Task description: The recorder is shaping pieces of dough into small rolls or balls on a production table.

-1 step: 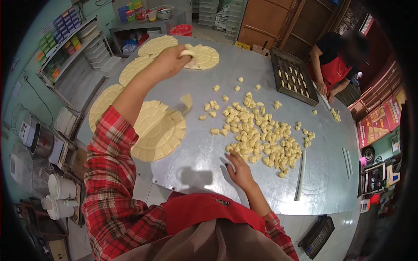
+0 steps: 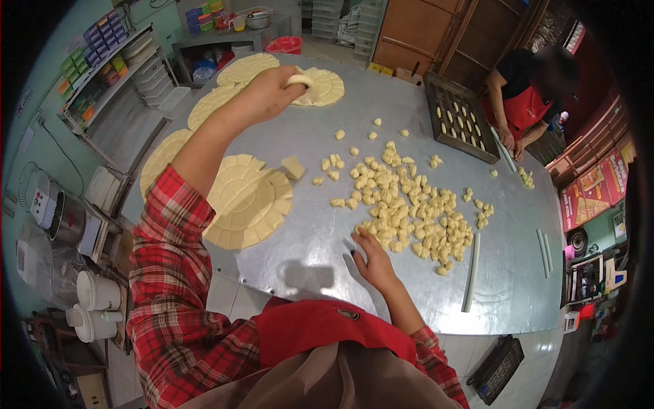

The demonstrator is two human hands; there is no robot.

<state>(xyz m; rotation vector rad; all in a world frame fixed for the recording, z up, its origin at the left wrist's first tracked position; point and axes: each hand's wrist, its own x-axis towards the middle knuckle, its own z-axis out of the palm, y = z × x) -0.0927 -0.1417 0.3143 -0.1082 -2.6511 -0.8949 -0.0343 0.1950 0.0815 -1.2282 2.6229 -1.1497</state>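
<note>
My left hand [image 2: 276,92] is closed on a pale curved thing [image 2: 300,82], too small to make out, over a scored dough round [image 2: 323,88] at the back. More flat rounds lie along the left, including a large segmented one [image 2: 245,211] below my left arm. A blurred pale square piece [image 2: 293,168] is at that round's upper right edge. My right hand [image 2: 370,262] has its fingers apart at the near edge of a spread of small dough lumps [image 2: 409,204], holding nothing.
A steel table [image 2: 511,286] bears pale rods [image 2: 471,273] and a dark tray [image 2: 436,116] of shaped pieces. A co-worker in a red apron [image 2: 518,109] handles a rod at the right. Shelves [image 2: 109,95] and white buckets [image 2: 95,293] stand left.
The blurred square piece has shifted and looks differently angled. My left hand has moved very slightly up and right; my right hand is almost unchanged.
</note>
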